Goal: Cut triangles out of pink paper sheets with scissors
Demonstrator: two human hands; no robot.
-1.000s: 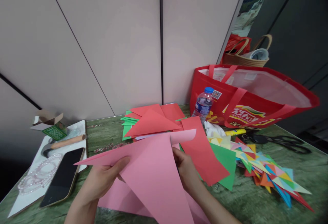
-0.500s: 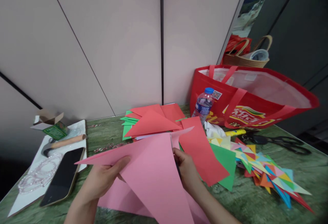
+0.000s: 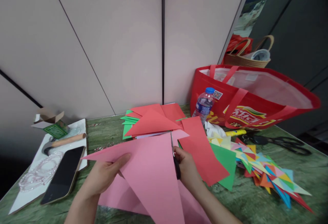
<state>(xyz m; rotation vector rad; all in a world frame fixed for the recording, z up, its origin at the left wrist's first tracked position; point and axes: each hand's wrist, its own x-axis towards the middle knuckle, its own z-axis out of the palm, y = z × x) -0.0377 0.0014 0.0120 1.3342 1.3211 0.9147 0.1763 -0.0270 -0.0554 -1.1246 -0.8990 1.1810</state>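
Observation:
A folded pink paper sheet (image 3: 151,169) is held up over the green table. My left hand (image 3: 102,176) pinches its left part, thumb on top. My right hand (image 3: 187,169) is closed round a pair of dark-handled scissors (image 3: 175,160) whose thin blade runs up along the pink sheet's right edge. A narrow pink flap (image 3: 179,135) hangs off beyond the blade. More pink paper lies flat beneath the held sheet.
Red and green sheets (image 3: 153,121) are piled behind; a red sheet (image 3: 202,152) lies right. Coloured folded triangles (image 3: 266,174), black scissors (image 3: 279,142), a water bottle (image 3: 203,104) and a red bag (image 3: 253,97) stand right. A phone (image 3: 63,174), beads and a hammer (image 3: 61,142) sit left.
The pink flap at the top right of the sheet has shrunk and dropped as the scissors' blade moved up along the edge. The left hand shifted slightly right.

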